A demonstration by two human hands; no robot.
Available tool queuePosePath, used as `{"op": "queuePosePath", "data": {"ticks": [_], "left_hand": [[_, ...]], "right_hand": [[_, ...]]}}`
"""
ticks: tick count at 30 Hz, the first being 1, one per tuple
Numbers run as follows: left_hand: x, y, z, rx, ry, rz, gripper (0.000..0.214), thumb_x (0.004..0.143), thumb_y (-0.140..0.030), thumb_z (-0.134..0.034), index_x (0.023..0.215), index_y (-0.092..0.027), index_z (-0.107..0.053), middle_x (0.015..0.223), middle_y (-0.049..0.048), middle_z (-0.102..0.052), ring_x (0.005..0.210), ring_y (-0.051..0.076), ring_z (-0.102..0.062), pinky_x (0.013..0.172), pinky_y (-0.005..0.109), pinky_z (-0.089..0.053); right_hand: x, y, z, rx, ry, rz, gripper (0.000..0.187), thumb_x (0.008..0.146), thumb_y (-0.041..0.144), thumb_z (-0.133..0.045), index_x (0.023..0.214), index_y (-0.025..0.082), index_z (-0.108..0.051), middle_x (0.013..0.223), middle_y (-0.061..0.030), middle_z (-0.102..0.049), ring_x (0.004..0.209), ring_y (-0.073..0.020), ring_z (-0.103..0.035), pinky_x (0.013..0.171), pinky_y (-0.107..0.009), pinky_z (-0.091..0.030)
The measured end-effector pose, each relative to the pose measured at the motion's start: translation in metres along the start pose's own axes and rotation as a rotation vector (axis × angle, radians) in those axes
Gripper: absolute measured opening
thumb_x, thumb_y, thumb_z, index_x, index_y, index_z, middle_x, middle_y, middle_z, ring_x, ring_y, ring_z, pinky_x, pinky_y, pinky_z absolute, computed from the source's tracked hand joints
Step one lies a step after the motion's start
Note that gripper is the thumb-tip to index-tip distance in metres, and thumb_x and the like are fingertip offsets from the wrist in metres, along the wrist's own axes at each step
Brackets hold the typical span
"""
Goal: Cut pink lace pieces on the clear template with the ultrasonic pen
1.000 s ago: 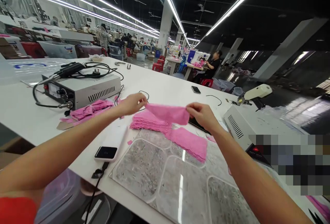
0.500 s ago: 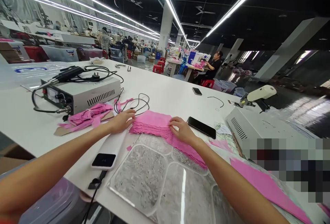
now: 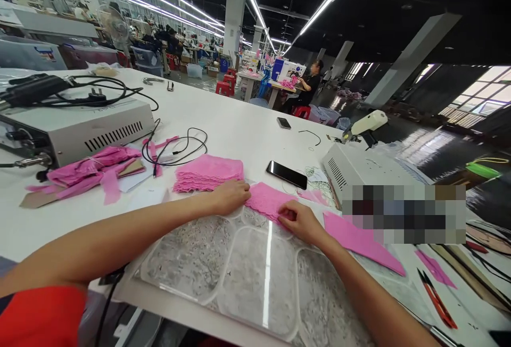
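Posture of the two bare hands over pink fabric pieces on a white desk (image 3: pixel 235 118), seen from the head. The left forearm (image 3: pixel 131 235) enters at lower left from a red sleeve (image 3: pixel 43 315) and slants up and inward, passing in front of the taller fabric stack (image 3: pixel 209 168). The left hand (image 3: pixel 231 198) lies back upward, wrist nearly straight, its fingers bent and close together, pointing rightward at the left edge of the lower fabric stack (image 3: pixel 265 198). Whether they have hold of a layer cannot be told. The right forearm (image 3: pixel 359 278) rises from the lower right, slanting inward to the left. The right hand (image 3: pixel 301 222) is at the near right edge of the lower stack; thumb and forefinger curve toward each other with little gap between them, and any grip on the fabric cannot be made out. The lower stack lies between the hands, just right of the taller one, at the far edge of a glossy patterned mat (image 3: pixel 259 283). Beyond the right hand lies a black phone (image 3: pixel 286 174); a flat pink sheet (image 3: pixel 363 238) lies to its right.
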State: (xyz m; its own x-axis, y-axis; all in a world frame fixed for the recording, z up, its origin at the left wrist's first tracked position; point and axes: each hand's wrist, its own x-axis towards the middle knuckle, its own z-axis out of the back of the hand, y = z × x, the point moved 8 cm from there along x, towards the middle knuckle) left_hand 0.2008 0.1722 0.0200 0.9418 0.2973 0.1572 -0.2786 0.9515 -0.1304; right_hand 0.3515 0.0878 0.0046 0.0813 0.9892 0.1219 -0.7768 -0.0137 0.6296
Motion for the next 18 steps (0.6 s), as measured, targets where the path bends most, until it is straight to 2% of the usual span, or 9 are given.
{"op": "queuePosePath", "data": {"ticks": [6,11,18], "left_hand": [[0.001,0.015,0.001,0.079,0.067,0.071,0.015,0.096,-0.026,-0.058,0.091,-0.012,-0.063,0.093,0.0032,-0.065,0.086,0.015,-0.064,0.082,0.035,-0.054],[-0.005,0.012,-0.006,0.086,0.124,0.075,0.021,0.096,-0.032,-0.059,0.107,-0.014,-0.063,0.107,0.0063,-0.065,0.095,0.018,-0.064,0.086,0.039,-0.055],[-0.001,0.017,-0.007,0.021,0.104,0.111,0.030,0.096,-0.035,-0.058,0.120,-0.016,-0.059,0.119,0.0088,-0.061,0.100,0.020,-0.063,0.086,0.040,-0.055]], "right_hand": [[0.005,-0.012,-0.002,0.061,-0.009,-0.036,0.017,0.076,0.031,-0.052,0.072,0.020,-0.064,0.072,-0.0017,-0.063,0.065,-0.0138,-0.052,0.064,-0.029,-0.041],[0.005,-0.015,-0.002,0.098,-0.003,-0.060,0.019,0.075,0.033,-0.050,0.070,0.020,-0.064,0.073,-0.0023,-0.064,0.068,-0.0150,-0.053,0.066,-0.030,-0.040],[0.007,-0.020,-0.004,0.127,0.024,-0.090,0.019,0.074,0.033,-0.049,0.068,0.020,-0.061,0.071,-0.0013,-0.063,0.066,-0.0144,-0.052,0.064,-0.028,-0.039]]}}
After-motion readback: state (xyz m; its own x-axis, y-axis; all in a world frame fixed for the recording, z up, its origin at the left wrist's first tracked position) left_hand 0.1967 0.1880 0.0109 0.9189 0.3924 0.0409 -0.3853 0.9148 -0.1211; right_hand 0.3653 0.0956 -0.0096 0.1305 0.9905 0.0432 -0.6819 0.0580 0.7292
